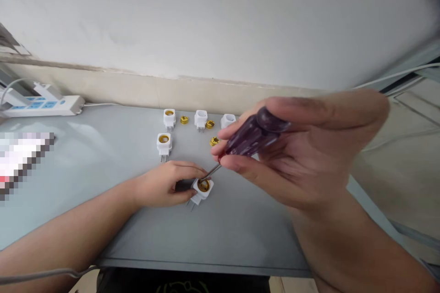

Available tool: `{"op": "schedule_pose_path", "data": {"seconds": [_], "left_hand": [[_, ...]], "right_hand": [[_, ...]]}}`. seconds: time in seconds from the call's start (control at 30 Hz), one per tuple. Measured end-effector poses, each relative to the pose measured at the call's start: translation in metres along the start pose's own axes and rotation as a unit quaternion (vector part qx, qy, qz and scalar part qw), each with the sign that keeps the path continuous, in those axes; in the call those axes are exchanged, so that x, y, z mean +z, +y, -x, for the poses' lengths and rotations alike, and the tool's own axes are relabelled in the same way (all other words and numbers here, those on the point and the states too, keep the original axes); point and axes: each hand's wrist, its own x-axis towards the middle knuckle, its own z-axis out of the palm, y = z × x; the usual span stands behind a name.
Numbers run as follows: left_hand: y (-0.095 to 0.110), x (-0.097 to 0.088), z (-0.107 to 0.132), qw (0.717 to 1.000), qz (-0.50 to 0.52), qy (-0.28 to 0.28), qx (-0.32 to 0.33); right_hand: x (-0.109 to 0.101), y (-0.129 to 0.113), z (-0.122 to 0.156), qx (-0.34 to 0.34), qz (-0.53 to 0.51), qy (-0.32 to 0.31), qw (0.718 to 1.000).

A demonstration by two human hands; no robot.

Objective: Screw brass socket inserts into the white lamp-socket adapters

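My left hand (172,183) is closed on a white plug-in lamp socket (207,193) lying on the grey table, its two metal pins toward me. A gold threaded ring lines the socket's round mouth, which faces up. In my right hand (302,146) is a screwdriver (250,135) with a dark purple handle, gripped by the fingers and thumb. Its metal shaft slants down to the left, and the tip reaches into the socket's mouth. What the tip touches inside is too small to tell.
Further back on the table (137,233) stand several more white sockets (165,141) and loose gold rings (184,120). A white power strip (44,106) with plugs lies at the back left, near the wall. A pixelated flat object (20,160) is at the left edge. A cable (44,278) crosses the lower left.
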Motion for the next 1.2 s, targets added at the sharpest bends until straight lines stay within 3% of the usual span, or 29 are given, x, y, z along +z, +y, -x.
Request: {"op": "schedule_pose_path", "data": {"seconds": [0.13,0.2,0.3,0.37,0.47,0.6,0.8,0.97,1.1,1.13,1.2], "left_hand": [[0.001,0.0,0.001,1.0,-0.013,0.015,0.012],[0.001,0.0,0.0,1.0,-0.013,0.014,0.014],[0.001,-0.001,-0.001,1.0,0.001,0.0,0.01],[0.001,-0.002,-0.002,1.0,0.008,-0.01,0.002],[0.001,-0.002,-0.001,1.0,0.005,-0.007,-0.004],[0.001,-0.002,-0.001,1.0,0.003,-0.003,0.002],[0.001,-0.002,-0.001,1.0,0.001,-0.006,-0.001],[0.001,-0.002,0.0,1.0,-0.005,-0.006,-0.011],[0.001,-0.002,0.0,1.0,-0.001,-0.007,-0.003],[0.001,-0.002,0.0,1.0,-0.003,-0.009,-0.006],[0.001,-0.002,0.0,1.0,-0.005,-0.01,-0.009]], "right_hand": [[0.004,0.004,0.0,0.026,0.089,0.037,0.995],[0.005,0.008,-0.001,-0.034,0.084,0.048,0.995],[0.007,0.007,-0.002,-0.102,-0.008,0.063,0.993],[0.009,0.0,0.0,-0.057,-0.063,0.059,0.995],[0.013,-0.012,0.002,0.035,-0.048,0.069,0.996],[0.017,-0.016,-0.007,0.065,0.006,0.068,0.996],[0.009,-0.007,-0.007,0.07,0.056,0.074,0.993],[0.001,-0.015,0.001,-0.006,0.088,0.117,0.989],[-0.001,-0.031,-0.002,0.086,0.04,0.02,0.995],[-0.002,-0.032,-0.003,0.086,0.036,0.001,0.996],[-0.001,-0.031,-0.004,0.034,0.051,0.02,0.998]]}}
